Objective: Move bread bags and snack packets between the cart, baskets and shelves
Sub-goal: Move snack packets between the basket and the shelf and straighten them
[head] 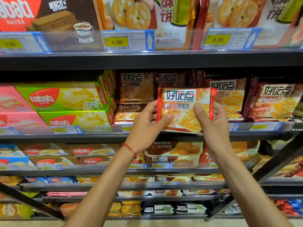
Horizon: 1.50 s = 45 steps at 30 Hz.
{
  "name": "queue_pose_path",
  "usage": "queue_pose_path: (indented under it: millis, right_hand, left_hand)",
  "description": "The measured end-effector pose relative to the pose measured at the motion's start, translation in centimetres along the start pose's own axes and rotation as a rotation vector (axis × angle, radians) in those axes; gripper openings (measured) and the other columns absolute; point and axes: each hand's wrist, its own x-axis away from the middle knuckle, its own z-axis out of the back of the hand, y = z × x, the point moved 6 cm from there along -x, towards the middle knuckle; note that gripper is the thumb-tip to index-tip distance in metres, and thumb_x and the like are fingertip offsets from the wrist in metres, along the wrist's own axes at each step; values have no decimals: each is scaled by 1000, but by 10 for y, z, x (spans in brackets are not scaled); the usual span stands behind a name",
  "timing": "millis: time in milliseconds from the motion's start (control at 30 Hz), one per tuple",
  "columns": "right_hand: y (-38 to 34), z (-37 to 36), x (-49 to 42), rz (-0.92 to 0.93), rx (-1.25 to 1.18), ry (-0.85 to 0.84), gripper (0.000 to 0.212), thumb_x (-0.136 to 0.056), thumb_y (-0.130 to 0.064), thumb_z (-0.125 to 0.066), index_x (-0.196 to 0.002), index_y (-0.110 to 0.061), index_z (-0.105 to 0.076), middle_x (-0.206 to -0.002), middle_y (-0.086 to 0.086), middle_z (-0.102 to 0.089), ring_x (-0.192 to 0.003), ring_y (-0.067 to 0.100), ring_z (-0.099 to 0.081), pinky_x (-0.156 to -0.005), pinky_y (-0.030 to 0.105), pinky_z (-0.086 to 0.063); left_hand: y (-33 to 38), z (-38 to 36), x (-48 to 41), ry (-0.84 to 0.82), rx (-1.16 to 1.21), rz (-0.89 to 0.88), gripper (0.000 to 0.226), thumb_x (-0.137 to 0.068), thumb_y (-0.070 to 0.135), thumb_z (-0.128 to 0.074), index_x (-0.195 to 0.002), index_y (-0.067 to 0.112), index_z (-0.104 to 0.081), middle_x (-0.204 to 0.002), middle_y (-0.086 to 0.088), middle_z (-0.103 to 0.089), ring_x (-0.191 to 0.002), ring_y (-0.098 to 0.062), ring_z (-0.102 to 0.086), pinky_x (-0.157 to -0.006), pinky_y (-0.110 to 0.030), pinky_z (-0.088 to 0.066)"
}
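1. The left hand (147,122) and right hand (213,123) are gripping a red biscuit packet (183,110), thumbs curled over its front.
2. The packet is being held upright before the shelf (98,135), in front of matching packets (136,89).

Dark shelf (98,136), green wafer boxes (62,97) at left, red cracker packets (270,102) stacked at right

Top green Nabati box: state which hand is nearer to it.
Left. The left hand grips the packet by its left edge, to the right of the green box. The right hand grips the packet's right edge, farther right still.
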Motion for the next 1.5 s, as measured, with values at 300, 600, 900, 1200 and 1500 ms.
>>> queue_pose_path:
  millis: [300, 600, 900, 1200, 1500]
  right_hand:
    - [1, -20, -10, 152, 660, -115, 68, -95, -32, -76, -153, -29, -41, -136, -1, -46, -118, -2, -41, -98, 12, -40]
    - [-5, -40, -37, 131, 834, 47, 58, -85, -38, -85, -122, -12, -48, -116, -1, -43, -109, 12, -41, -90, 26, -39]
    - [3, -58, -53, 151, 1174, 32, 33, -94, -13, -66, -66, -10, -49, -75, 8, -60, -75, 31, -62, -63, 34, -43]
    - [15, -62, -71, 94, 1211, 52, 22, -90, -12, -63, -109, 0, -64, -114, 16, -64, -82, 31, -55, -72, 33, -33]
    - [10, -67, -86, 23, 1201, 4, 13, -97, 0, -63, -107, 3, -71, -113, 19, -69, -107, 35, -68, -75, 32, -46]
  left_hand:
    - [-18, 11, -19, 291, -18, -4, 52, -86, 41, -78, -131, 20, -63, -120, -2, -66, -103, -15, -70, -90, -43, -61]
    - [-17, 7, -43, 275, -136, -15, 54, -94, 24, -74, -143, 11, -55, -122, 12, -60, -115, -7, -60, -104, -31, -51]
    - [-24, 23, -42, 147, -907, -77, 43, -102, 53, -50, -101, 12, -62, -85, 0, -49, -84, -22, -53, -71, -34, -36]
    - [-36, 36, -39, 154, -1148, -50, 77, -102, 66, -17, -83, 15, -72, -85, -13, -70, -88, -36, -64, -72, -40, -38]
    - [-37, 39, -38, 138, -1095, -22, 58, -104, 61, -28, -78, 19, -58, -82, -8, -62, -88, -34, -61, -82, -44, -38]
